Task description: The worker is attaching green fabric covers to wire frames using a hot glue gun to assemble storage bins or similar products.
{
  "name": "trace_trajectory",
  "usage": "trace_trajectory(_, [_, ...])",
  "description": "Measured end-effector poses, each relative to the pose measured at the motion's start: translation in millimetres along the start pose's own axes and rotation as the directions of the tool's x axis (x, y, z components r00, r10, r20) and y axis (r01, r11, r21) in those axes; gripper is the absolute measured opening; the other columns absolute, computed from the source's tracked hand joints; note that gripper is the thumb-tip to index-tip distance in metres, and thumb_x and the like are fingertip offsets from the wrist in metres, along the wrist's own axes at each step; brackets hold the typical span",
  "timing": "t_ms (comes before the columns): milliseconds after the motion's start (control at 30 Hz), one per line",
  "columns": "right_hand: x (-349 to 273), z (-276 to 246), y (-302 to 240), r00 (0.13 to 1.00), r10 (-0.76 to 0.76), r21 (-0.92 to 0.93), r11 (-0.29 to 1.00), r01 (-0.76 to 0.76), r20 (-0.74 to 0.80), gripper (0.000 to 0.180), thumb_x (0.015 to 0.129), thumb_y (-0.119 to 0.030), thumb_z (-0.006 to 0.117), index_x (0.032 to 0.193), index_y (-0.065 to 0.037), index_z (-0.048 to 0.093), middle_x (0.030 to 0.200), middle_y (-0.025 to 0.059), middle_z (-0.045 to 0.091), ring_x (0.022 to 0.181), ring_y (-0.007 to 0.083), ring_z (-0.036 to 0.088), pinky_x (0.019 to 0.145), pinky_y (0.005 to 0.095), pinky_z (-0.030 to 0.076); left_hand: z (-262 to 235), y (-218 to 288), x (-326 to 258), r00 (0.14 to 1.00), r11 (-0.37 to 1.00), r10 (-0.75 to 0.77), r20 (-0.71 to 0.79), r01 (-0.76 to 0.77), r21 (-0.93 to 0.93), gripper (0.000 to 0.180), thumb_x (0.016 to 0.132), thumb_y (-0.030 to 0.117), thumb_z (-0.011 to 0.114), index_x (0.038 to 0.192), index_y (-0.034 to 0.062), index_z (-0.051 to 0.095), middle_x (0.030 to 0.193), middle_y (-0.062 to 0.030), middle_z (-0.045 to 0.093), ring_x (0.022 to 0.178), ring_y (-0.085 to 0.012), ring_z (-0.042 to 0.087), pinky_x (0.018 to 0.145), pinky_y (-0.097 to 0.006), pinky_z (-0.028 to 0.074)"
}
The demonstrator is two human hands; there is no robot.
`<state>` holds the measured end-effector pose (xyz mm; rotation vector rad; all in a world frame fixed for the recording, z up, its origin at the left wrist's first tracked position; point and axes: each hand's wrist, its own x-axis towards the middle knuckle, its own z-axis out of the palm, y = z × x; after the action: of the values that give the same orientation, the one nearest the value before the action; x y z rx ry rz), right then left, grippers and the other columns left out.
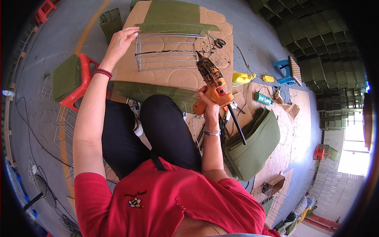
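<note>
My right hand [208, 103] is wrapped round the handle of an orange glue gun [215, 93], its front crusted with dark glue. A black glue stick [237, 125] juts from its back end. The gun's nozzle is at the right end of a wire frame [169, 51], where a black glue line runs along a middle wire. Green felt [171, 14] lies over the frame's far side, with a folded strip along the top wire. At the far left corner, my left hand [123, 38] pinches the end of that strip, close against the wire.
Cardboard [166, 79] covers the work surface; black scissors [219, 42] lie at its right. Stacked felt sheets [256, 142] rest at my right, near a yellow bottle [241, 78] and green bottle [263, 98]. A red stool [83, 85] stands left; green boxes [327, 43] are piled far right.
</note>
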<state>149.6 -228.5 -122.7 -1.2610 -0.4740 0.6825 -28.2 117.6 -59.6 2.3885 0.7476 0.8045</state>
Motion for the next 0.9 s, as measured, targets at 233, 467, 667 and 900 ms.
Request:
trace_trajectory(233, [-0.9,5.2,-0.6,0.999,0.027,-0.004,1.000,-0.027,0.020,0.021,0.080,0.002,0.066,0.099,-0.001,0.060,0.087,0.0047,0.061,0.082,0.0159,0.060,0.078,0.0297,0.047,-1.1,7.0,-0.7,0.998,0.997,-0.067,0.005,0.067,-0.049,0.031,0.098,0.023,0.054,0.114,0.0004,0.067,0.126,-0.0090,0.065,0.109,-0.0281,0.064,0.095,-0.035,0.049])
trace_trajectory(467, [-0.4,12.3,1.7,0.997,0.038,-0.010,0.999,-0.038,0.061,0.025,0.080,0.001,0.067,0.103,-0.002,0.058,0.087,0.0039,0.060,0.081,0.0151,0.059,0.076,0.0295,0.047,-1.4,7.0,-0.3,0.999,0.998,-0.044,0.002,0.044,-0.037,0.031,0.098,0.023,0.054,0.114,0.0003,0.067,0.126,-0.0088,0.065,0.109,-0.0281,0.064,0.095,-0.035,0.049])
trace_trajectory(667, [-0.7,16.0,3.3,0.995,0.006,0.048,0.999,-0.011,0.104,0.021,0.081,0.001,0.069,0.099,-0.005,0.059,0.087,0.0016,0.060,0.079,0.0121,0.059,0.070,0.0266,0.047,-2.4,9.7,-0.5,0.999,0.999,-0.043,0.001,0.043,-0.031,0.031,0.098,0.024,0.054,0.114,0.0001,0.067,0.126,-0.0087,0.065,0.108,-0.0286,0.065,0.094,-0.035,0.050])
trace_trajectory(900, [-0.3,18.1,9.2,0.994,0.043,0.021,0.999,-0.045,0.096,0.023,0.081,0.002,0.069,0.100,-0.005,0.059,0.088,0.0013,0.059,0.079,0.0120,0.058,0.070,0.0261,0.046,-0.4,5.1,-0.4,0.999,0.998,-0.052,-0.005,0.051,-0.036,0.031,0.098,0.023,0.054,0.113,0.0001,0.067,0.126,-0.0084,0.065,0.107,-0.0290,0.065,0.094,-0.036,0.049])
